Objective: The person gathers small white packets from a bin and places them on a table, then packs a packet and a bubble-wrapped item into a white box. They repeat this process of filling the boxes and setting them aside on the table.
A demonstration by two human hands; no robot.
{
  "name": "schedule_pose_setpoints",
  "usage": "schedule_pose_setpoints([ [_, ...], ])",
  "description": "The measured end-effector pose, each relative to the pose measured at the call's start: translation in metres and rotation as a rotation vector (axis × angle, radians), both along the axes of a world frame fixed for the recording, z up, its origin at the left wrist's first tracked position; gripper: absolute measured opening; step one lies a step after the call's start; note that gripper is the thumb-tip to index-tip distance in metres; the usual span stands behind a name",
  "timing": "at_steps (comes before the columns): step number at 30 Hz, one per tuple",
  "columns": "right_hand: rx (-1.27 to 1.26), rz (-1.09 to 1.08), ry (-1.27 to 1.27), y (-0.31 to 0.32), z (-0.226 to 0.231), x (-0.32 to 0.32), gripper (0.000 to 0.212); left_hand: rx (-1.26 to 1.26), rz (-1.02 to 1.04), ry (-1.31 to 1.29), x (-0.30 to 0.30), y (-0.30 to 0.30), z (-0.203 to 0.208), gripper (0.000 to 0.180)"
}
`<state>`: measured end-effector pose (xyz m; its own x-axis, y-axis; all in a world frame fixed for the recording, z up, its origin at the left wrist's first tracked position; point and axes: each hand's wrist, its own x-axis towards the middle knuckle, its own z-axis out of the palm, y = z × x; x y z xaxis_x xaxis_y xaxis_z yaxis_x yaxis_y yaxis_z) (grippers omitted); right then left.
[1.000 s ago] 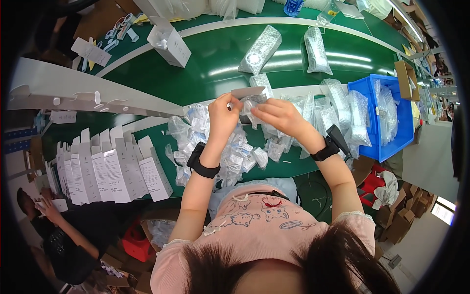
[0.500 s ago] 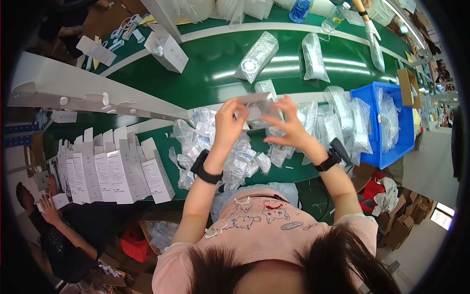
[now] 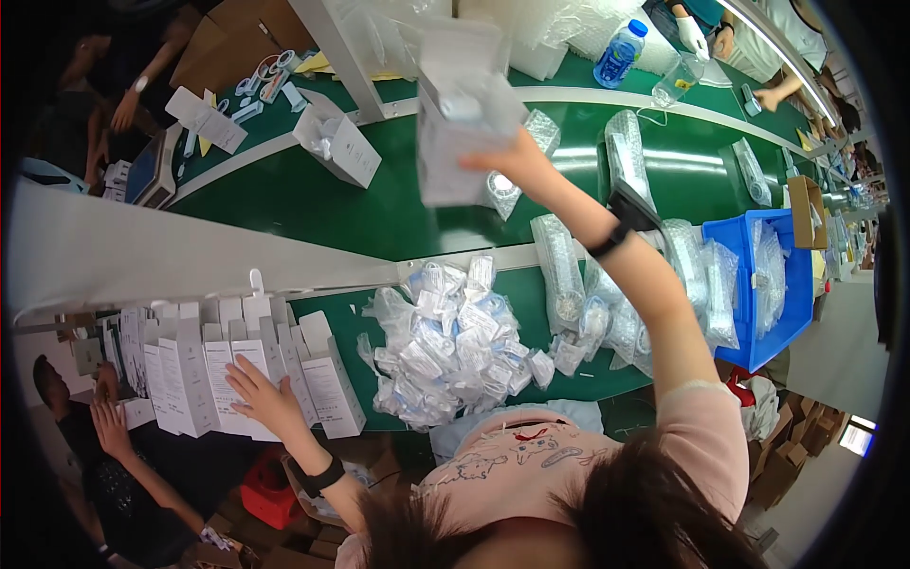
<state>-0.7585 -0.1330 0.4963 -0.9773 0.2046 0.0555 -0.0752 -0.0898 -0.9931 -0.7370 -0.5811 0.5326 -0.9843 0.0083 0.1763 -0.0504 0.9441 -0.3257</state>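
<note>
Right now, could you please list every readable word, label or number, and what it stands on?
White carton in the right hand: blurred, nothing legible.
Row of white cartons: printed lines too small to read.
Bagged packets: too small.
Blue bottle: label print, which I won't copy.

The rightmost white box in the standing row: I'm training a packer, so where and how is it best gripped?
Grip the rightmost box by its upper body, below the raised flap, probably coming from the right: that side faces green tabletop, while the neighbouring box crowds its left.
</note>
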Motion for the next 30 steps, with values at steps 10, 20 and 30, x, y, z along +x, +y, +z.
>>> schedule_pose_setpoints([
  [10, 1.094, -0.475, -0.095, 0.01, -0.099, -0.077, 0.072, 0.942, -0.288, -0.969, 0.085, 0.032, 0.083, 0.093],
  [20, 0.712, -0.551, -0.927, 0.028, -0.154, -0.054, 0.093, 1.243, -0.871, -0.959, 0.1, 0.192, 0.012, 0.1],
  [30, -0.515, -0.548, -0.146, 0.075, -0.077, -0.001, 0.058, 1.769, -1.232, -1.981, 0.1, 0.257, -0.008, 0.084],
])
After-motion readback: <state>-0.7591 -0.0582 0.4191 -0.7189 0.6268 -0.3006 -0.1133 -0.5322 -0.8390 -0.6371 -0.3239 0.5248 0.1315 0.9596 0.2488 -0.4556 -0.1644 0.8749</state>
